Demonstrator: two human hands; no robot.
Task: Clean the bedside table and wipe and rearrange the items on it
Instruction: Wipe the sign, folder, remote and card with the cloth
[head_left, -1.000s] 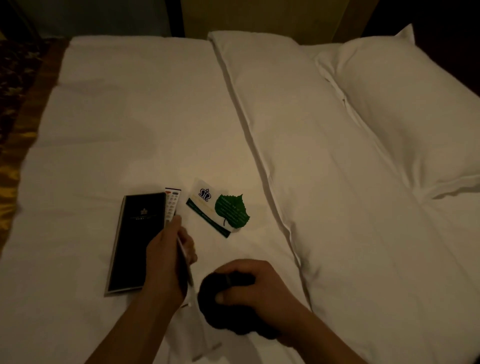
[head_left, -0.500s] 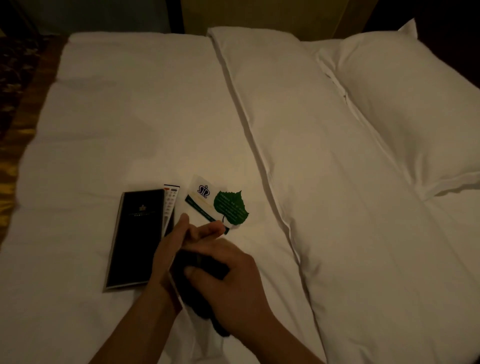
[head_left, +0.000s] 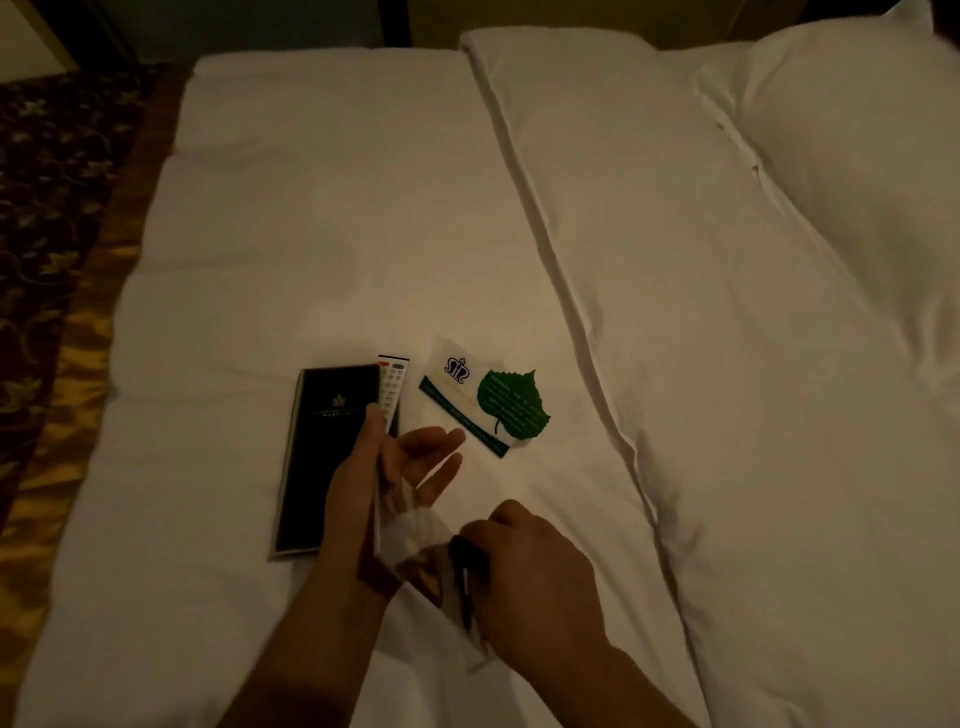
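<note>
The right hand (head_left: 535, 577) has its grip curled tight round a dark cloth (head_left: 467, 553), pressed against the lower part of a clear sheet (head_left: 415, 530). The left hand (head_left: 395, 467) carries that sheet across its palm, its grip wide with fingers stretched out. Both work just right of a black booklet (head_left: 332, 457) lying on the bed (head_left: 311, 208). A remote (head_left: 392, 387) touches the booklet's right edge, and a white card (head_left: 457, 384) with a green leaf lies farther right.
</note>
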